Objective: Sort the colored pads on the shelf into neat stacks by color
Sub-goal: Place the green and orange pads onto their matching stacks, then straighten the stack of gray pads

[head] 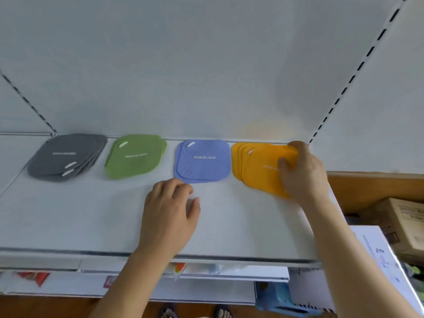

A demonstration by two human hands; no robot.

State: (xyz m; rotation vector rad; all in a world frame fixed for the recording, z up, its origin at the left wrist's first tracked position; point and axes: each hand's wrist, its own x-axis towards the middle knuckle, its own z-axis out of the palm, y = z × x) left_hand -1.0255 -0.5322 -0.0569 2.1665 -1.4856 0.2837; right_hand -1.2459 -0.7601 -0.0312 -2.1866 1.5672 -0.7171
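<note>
Four piles of rounded square pads lie in a row along the back of the white shelf (91,214). From left to right they are grey pads (66,154), green pads (134,156), blue pads (203,160) and orange pads (257,166). The grey and orange piles are fanned out; the blue pile is nearly square. My right hand (302,171) grips the right side of the orange pile, thumb on top and fingers curled over its far edge. My left hand (171,212) rests palm down on the shelf just in front of the blue pile, holding nothing.
The shelf's back panel rises behind the pads, with slotted uprights at both corners. The shelf's front lip (68,252) runs across below my arms. A cardboard box (406,226) and a white sheet (376,253) sit to the right. A lower shelf holds packaged goods.
</note>
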